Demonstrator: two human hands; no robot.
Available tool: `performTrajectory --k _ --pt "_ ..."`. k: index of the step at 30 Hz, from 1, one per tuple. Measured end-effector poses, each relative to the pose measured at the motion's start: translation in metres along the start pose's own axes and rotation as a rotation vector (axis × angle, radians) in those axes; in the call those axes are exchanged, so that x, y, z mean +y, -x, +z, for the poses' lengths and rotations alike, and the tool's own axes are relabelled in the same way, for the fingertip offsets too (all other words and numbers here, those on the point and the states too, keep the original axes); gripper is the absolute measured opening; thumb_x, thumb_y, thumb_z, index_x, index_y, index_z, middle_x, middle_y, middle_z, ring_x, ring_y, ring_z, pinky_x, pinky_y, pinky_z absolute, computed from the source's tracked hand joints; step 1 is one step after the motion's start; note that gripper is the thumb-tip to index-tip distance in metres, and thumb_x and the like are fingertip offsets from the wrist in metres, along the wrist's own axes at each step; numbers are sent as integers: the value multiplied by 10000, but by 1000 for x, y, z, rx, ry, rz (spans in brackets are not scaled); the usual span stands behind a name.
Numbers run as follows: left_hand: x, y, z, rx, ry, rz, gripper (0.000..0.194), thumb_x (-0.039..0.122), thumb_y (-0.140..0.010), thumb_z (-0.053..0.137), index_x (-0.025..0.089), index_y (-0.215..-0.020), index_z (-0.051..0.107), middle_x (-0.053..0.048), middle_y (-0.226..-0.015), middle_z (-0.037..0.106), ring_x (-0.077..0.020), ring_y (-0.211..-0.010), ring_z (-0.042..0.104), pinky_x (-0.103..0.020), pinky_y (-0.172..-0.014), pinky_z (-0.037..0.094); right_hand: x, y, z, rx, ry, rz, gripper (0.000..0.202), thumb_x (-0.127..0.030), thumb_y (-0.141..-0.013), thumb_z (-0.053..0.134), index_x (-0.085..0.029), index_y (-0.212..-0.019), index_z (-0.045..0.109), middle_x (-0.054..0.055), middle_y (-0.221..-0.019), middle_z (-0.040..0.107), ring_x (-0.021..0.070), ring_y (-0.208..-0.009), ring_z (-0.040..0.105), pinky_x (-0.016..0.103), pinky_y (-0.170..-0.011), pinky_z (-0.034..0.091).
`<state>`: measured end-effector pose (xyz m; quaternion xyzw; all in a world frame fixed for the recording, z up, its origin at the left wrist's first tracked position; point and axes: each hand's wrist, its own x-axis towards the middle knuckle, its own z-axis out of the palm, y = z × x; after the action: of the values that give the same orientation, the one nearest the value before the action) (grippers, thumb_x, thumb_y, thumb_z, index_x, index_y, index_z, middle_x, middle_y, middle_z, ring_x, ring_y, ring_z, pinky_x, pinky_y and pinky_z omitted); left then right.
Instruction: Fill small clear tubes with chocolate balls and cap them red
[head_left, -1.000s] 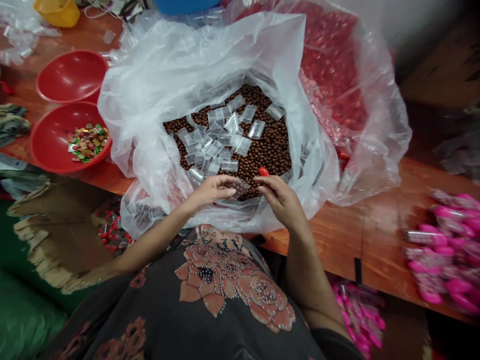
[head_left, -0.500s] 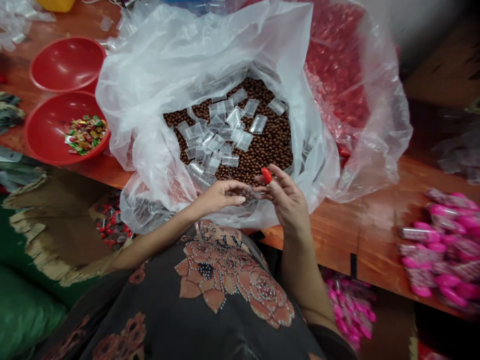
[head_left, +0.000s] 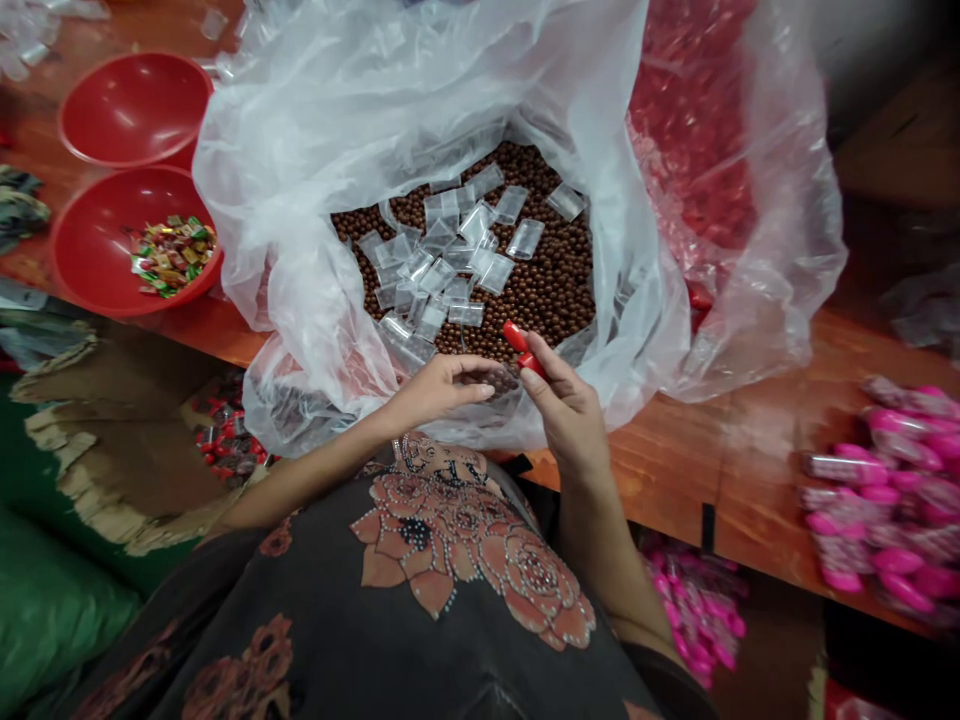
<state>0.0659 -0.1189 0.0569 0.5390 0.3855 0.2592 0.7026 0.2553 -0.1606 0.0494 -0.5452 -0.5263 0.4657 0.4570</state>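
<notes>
My left hand [head_left: 439, 392] is curled round a small clear plastic container [head_left: 501, 378] that looks brown inside; the fingers hide part of it. Facing it, my right hand [head_left: 568, 412] pinches two glossy red plastic caps [head_left: 532, 366] between thumb and fingers, one above the other. The caps are close to the container's right end; whether they touch it I cannot tell. Just beyond both hands, a white plastic bag [head_left: 277, 210] gapes wide, full of small round brown balls [head_left: 559, 285]. Several clear empty containers [head_left: 495, 272] lie heaped on the balls.
Two red bowls [head_left: 82, 255] stand at the left, the nearer holding wrapped sweets [head_left: 176, 255]. A clear bag of red pieces [head_left: 697, 130] is behind at right. Pink-capped containers [head_left: 892, 480] pile up on the orange table [head_left: 667, 450]. Below are a torn carton [head_left: 127, 440] and more pink pieces [head_left: 697, 610].
My right hand has shifted slightly left and lower, and two red caps now show in its fingers where one showed before. The left hand stays nearly in place round the container.
</notes>
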Motion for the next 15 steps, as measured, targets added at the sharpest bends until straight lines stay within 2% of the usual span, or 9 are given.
performTrajectory --k 3,6,8,11,15 --pt "0 0 0 20 -40 19 363 199 -781 675 180 -1142 709 -81 -1205 701 -191 -1096 641 -361 -1015 458 -8 6 6 -83 149 -114 509 -348 -954 503 -356 -1458 426 -19 -1490 459 185 -1411 403 463 -1217 309" --pt "2 0 0 25 -51 -4 362 200 -768 683 176 -1128 718 -78 -1168 715 -194 -1055 650 -359 -980 475 -8 10 9 -85 226 -214 505 -317 -979 445 -382 -1476 384 -46 -1522 409 183 -1435 364 484 -1240 265" --pt "3 1 1 14 -58 -17 353 209 -760 694 173 -1110 726 -73 -1119 729 -192 -1002 658 -353 -943 487 -5 13 11 -72 208 -221 514 -301 -989 414 -403 -1489 348 -61 -1520 408 182 -1431 372 495 -1242 266" --pt "4 1 3 2 -67 -26 314 222 -760 701 167 -1066 739 -63 -1032 743 -179 -919 660 -336 -893 494 1 16 12 -80 150 -185 575 -294 -996 385 -416 -1533 217 -54 -1523 402 182 -1429 373 496 -1231 298" --pt "2 1 4 -4 -14 -62 287 205 -760 705 153 -1040 737 -63 -978 743 -158 -849 652 -313 -830 509 8 17 10 -141 191 -216 689 -301 -993 394 -428 -1551 10 -37 -1585 286 196 -1457 319 502 -1209 330"
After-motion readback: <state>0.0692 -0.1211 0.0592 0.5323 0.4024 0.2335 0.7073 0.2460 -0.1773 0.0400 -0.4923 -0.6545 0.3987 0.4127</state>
